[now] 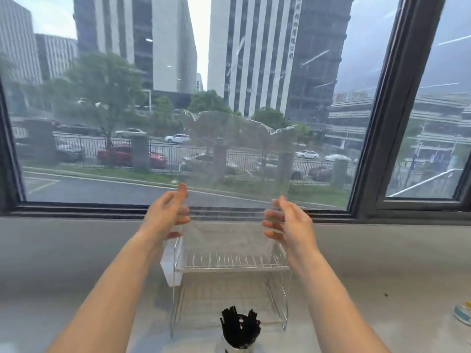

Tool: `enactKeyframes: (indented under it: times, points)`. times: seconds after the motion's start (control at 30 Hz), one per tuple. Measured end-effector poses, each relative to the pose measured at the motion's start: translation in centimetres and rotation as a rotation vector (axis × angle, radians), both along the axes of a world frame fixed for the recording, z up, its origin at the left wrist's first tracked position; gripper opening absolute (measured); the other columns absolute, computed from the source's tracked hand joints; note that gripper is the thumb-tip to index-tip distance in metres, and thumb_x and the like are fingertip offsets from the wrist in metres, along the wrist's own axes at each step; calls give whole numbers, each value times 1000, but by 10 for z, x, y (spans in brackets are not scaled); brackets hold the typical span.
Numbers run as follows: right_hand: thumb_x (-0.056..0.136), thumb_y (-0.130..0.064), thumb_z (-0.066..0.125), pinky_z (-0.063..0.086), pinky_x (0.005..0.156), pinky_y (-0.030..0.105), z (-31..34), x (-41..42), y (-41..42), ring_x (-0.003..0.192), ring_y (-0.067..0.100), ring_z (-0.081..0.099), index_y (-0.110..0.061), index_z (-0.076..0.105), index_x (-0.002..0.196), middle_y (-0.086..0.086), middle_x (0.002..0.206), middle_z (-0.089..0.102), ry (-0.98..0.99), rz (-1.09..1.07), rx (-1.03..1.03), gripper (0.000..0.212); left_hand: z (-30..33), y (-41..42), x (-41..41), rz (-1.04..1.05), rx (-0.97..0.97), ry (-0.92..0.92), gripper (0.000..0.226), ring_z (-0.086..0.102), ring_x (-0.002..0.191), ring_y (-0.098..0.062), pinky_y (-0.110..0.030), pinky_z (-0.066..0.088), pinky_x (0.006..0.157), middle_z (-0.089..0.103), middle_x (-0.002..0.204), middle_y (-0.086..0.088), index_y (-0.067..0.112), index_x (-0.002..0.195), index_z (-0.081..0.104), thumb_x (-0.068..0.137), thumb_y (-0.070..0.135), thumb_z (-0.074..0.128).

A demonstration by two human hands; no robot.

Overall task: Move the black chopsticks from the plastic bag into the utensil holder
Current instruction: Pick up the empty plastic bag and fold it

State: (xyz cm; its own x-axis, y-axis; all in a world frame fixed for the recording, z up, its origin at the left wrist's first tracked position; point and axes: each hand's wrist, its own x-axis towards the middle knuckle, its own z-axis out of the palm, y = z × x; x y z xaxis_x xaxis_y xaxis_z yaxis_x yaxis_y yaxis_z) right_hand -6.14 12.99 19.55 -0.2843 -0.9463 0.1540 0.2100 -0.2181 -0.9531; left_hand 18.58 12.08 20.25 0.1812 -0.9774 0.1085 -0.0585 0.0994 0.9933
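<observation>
Several black chopsticks point(240, 329) stand upright in the round utensil holder point(235, 346) at the bottom centre of the counter. A clear plastic bag point(237, 159) is held up in front of the window, its ragged top edge well above my hands, and nothing dark shows inside it. My left hand point(167, 216) pinches the bag's lower left edge. My right hand point(288, 221) grips the lower right edge. Both hands hover above the wire rack, well behind the holder.
A clear wire dish rack point(229, 268) stands on the grey counter point(76, 250) under my hands, with a white tray piece point(169, 266) on its left side. The dark window frame point(382, 123) runs behind. A teal-and-white object point(462, 314) lies at the right edge.
</observation>
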Motion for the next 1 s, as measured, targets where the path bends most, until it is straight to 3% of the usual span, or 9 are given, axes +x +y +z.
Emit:
enactKeyframes:
  times: [0.07,0.2,0.4,0.5,0.57,0.7,0.77,0.87,1.0]
  points:
    - [102,-36,55,54,61,35,3,11,7,78,28,64,-11,70,102,12,90,70,7,18,-9,29,3,10,14,-11,17,23,56,69,103,-22,-52,54,95,69,111,-1,33,117,67,85,74,48]
    - [101,-36,57,55,61,35,6,21,14,77,25,68,-10,71,94,11,89,73,-9,29,-8,30,2,20,31,44,-13,111,52,68,100,-22,-48,51,94,70,102,0,16,96,69,84,66,60]
    - [100,-16,55,54,65,35,11,30,22,76,22,60,-6,65,80,11,86,65,-146,-40,39,24,-2,22,40,182,-129,245,27,54,83,-19,-42,48,100,60,72,-1,14,70,61,89,27,75]
    - [99,-15,56,59,71,37,13,32,23,81,26,61,-5,61,85,13,96,60,-290,-46,64,18,-8,20,42,211,-154,313,23,60,95,-23,-37,50,87,62,89,-1,16,87,59,82,8,80]
    - [98,-20,63,62,65,35,14,33,26,85,28,64,-3,62,94,13,102,61,-346,-25,82,17,-13,20,43,213,-165,396,45,62,102,-26,-38,54,86,60,102,-1,16,108,54,79,-9,77]
    - [84,-13,79,64,57,31,6,32,31,86,28,73,-1,55,134,16,109,72,-397,66,110,56,-21,27,41,169,-149,507,70,70,101,-33,-49,54,100,54,114,-6,20,123,41,77,-31,54]
    - [82,0,77,63,58,32,1,35,32,82,25,72,-1,49,142,16,105,73,-399,75,129,66,-26,30,39,138,-123,560,67,72,88,-28,-52,54,99,62,105,-11,17,125,40,77,-29,50]
    - [81,9,74,60,67,33,-5,35,37,74,18,70,-5,54,136,9,86,76,-323,47,134,60,-36,31,42,53,-53,558,56,71,88,-25,-47,58,90,72,102,-13,9,135,46,86,-3,71]
    - [83,1,74,57,50,27,-15,31,44,57,14,72,-8,68,118,4,73,76,-266,92,141,37,-43,33,41,-10,-50,404,35,70,84,-21,-35,59,79,74,96,-7,12,124,65,90,12,73]
